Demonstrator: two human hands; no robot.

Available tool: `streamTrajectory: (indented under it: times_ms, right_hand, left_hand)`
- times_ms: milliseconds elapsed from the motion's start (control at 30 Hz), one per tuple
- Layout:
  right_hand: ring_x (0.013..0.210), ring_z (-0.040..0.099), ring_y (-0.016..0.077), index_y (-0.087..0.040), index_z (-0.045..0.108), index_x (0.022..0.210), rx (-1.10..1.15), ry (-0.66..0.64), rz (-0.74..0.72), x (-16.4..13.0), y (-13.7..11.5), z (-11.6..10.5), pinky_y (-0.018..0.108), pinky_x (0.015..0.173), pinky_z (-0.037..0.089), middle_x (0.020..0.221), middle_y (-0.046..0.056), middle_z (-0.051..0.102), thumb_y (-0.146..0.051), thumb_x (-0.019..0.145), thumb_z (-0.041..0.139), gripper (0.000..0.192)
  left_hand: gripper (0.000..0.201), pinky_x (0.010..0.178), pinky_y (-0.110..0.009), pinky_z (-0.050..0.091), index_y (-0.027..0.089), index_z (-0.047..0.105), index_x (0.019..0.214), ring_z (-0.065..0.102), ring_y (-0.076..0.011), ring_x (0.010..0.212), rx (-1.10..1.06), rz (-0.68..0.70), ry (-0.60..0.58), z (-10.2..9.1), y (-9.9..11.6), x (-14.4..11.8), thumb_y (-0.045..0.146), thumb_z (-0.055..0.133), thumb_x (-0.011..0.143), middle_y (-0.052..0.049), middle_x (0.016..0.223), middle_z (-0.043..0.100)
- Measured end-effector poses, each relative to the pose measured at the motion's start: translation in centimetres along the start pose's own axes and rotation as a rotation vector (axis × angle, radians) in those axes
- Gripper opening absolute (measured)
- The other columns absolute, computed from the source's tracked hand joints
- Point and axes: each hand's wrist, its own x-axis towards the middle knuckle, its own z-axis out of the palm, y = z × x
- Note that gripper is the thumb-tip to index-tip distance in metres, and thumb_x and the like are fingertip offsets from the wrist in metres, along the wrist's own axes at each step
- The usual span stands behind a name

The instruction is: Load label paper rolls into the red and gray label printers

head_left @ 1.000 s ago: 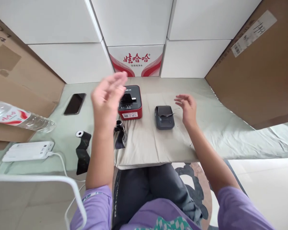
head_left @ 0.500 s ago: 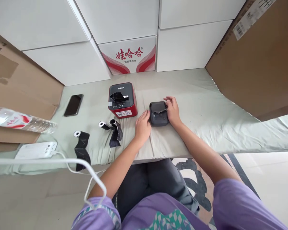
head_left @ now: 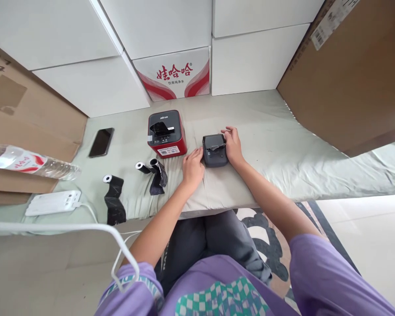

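Note:
A small dark grey portable label printer (head_left: 216, 157) sits on the cloth, with a torn black strip at its paper slot. My left hand (head_left: 193, 166) lies flat against its left side, fingers stretched out. My right hand (head_left: 233, 147) rests along its right side, fingers loosely spread past the far corner; neither hand is wrapped round it. To the left stands a larger red and black label printer (head_left: 167, 134) with a black strip on top. Nearer me are a small black roll with a white core (head_left: 141, 167) and a partly unwound black roll (head_left: 157, 177).
Farther left lie another unrolled black strip (head_left: 114, 199), a phone (head_left: 101, 142), a water bottle (head_left: 33, 161) and a white power bank (head_left: 54, 202) with a cable. White boxes (head_left: 174, 74) line the back. A cardboard box (head_left: 355, 83) stands right. A white bar (head_left: 69, 227) crosses the lower left.
The view has shifted slightly. My hands stay on either side of the small printer, and the things on the cloth keep their places.

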Motion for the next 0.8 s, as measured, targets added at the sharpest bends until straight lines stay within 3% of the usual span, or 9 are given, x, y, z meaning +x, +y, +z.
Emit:
streamTrajectory:
  times_ms: [300,467,567,700,800]
  right_hand:
    - [0.116,0.067,0.0218,-0.027,0.051,0.123,0.004,0.003,-0.016,0.2,0.4,0.0,0.044,0.109,0.049,0.128,0.009,0.070,-0.050,0.094,0.049,0.037]
    - [0.099,0.068,0.0247,-0.026,0.055,0.117,-0.187,0.158,-0.149,-0.9,-0.5,-0.7,0.045,0.102,0.051,0.100,0.007,0.072,-0.048,0.098,0.045,0.031]
    - [0.095,0.069,0.0258,-0.025,0.059,0.116,-0.253,0.167,-0.183,-1.7,-1.4,-1.1,0.044,0.101,0.050,0.092,0.007,0.074,-0.050,0.099,0.045,0.033]
    - [0.098,0.071,0.0256,-0.024,0.062,0.117,-0.174,0.135,-0.170,-2.0,-2.1,-1.4,0.044,0.101,0.051,0.096,0.008,0.078,-0.050,0.099,0.045,0.036]
    - [0.110,0.072,0.0259,-0.024,0.062,0.122,-0.041,0.049,-0.166,-1.9,-2.3,-1.2,0.045,0.100,0.053,0.112,0.010,0.080,-0.049,0.099,0.043,0.039]
  left_hand:
    - [0.069,0.123,-0.054,0.044,0.023,0.071,0.141,0.061,-0.0289,0.142,-0.024,0.016,0.083,0.5,-0.6,0.2,-0.001,0.044,0.082,-0.008,0.146,0.069]
    - [0.061,0.122,-0.048,0.048,0.023,0.078,0.131,0.068,-0.0251,0.133,-0.114,-0.035,0.149,0.3,-0.6,0.6,0.001,0.044,0.085,-0.004,0.137,0.075]
    - [0.057,0.121,-0.047,0.049,0.020,0.080,0.127,0.070,-0.0263,0.130,-0.137,-0.063,0.143,0.0,-0.6,0.7,0.001,0.045,0.086,-0.007,0.133,0.077]
    - [0.057,0.116,-0.045,0.053,0.023,0.081,0.126,0.072,-0.0272,0.126,-0.163,-0.083,0.146,0.0,-0.7,0.8,0.002,0.046,0.087,-0.005,0.131,0.078]
    - [0.056,0.113,-0.043,0.055,0.023,0.081,0.126,0.074,-0.0274,0.122,-0.172,-0.094,0.151,0.1,-0.9,1.0,0.001,0.047,0.087,-0.005,0.129,0.079]
